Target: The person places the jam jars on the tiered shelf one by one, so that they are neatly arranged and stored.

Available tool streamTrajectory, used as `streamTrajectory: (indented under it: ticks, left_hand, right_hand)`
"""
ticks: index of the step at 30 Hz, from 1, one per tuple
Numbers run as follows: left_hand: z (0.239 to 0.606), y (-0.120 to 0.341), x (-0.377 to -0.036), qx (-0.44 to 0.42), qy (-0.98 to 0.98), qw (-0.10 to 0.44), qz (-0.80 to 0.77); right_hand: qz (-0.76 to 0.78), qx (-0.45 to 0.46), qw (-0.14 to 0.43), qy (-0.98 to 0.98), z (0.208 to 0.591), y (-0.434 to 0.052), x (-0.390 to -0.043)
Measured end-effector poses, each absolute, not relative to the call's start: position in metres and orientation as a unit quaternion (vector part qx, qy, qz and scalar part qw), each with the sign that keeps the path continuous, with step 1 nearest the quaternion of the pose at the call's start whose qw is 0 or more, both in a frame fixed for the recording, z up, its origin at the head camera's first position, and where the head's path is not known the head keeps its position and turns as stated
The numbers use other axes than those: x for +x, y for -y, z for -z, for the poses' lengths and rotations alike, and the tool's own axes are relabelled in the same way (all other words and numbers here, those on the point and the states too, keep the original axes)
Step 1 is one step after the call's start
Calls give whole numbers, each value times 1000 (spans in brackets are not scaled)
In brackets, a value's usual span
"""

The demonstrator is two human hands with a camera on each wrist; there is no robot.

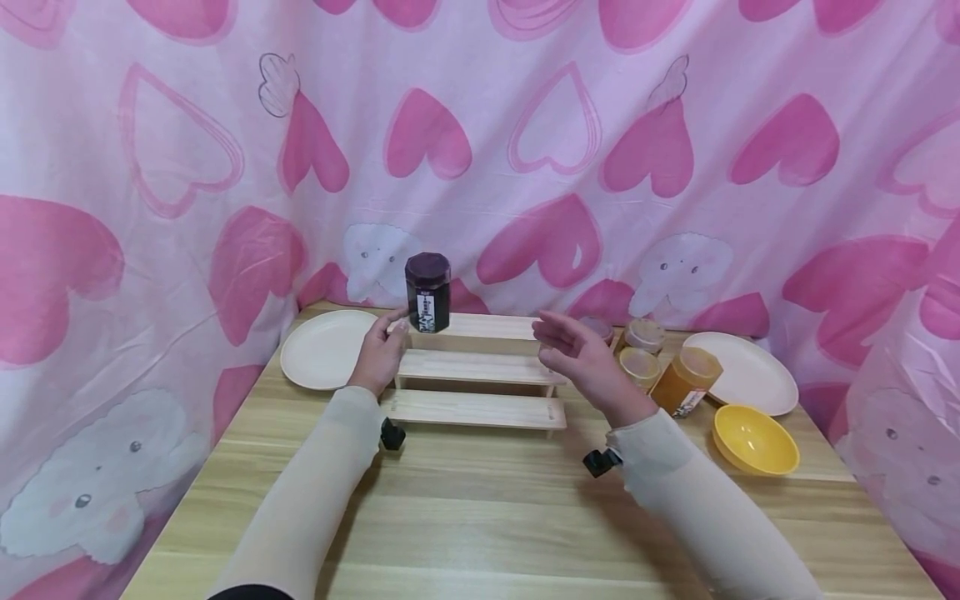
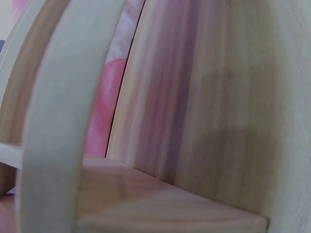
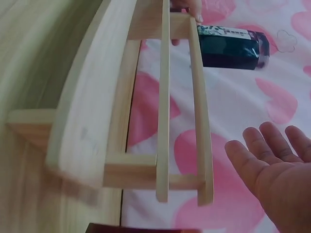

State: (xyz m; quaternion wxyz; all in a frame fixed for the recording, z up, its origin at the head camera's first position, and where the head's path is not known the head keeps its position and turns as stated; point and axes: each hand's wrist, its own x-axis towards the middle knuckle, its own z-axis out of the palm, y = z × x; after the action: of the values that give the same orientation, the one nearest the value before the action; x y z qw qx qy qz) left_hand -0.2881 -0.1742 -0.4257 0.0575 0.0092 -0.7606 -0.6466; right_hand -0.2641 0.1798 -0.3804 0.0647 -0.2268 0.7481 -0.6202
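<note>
A dark octagonal-looking jar (image 1: 428,293) with a purple lid and white label stands upright on the top board of a three-step wooden rack (image 1: 480,408). My left hand (image 1: 380,354) is at the left end of that board, just beside the jar. In the right wrist view, the fingertips (image 3: 198,18) of that hand lie on top of the board and another finger shows below it, gripping the end. Off the rack's right end, my right hand (image 1: 581,354) is raised with fingers extended, holding nothing. Only the wood of the rack (image 2: 58,116) fills the left wrist view.
Right of the rack stand several jars, among them an amber jar (image 1: 684,382) and a pale-lidded jar (image 1: 645,335). A yellow bowl (image 1: 754,439) sits nearer, in front of a white plate (image 1: 750,371). Another white plate (image 1: 326,350) lies at the left. Heart-patterned cloth (image 1: 540,150) hangs behind.
</note>
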Motion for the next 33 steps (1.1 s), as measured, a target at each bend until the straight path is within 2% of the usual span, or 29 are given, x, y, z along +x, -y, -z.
streamTrajectory:
  ticks: [10, 25, 33]
  left_hand:
    - [458, 180, -312, 6, 757, 74, 649]
    - [463, 179, -313, 1, 754, 86, 651]
    - [464, 180, -313, -1, 749, 88, 657]
  right_hand:
    - [610, -210, 44, -763, 390, -212, -243]
    - [640, -197, -41, -741, 382, -275, -223]
    - [625, -102, -54, -772, 385, -303, -224]
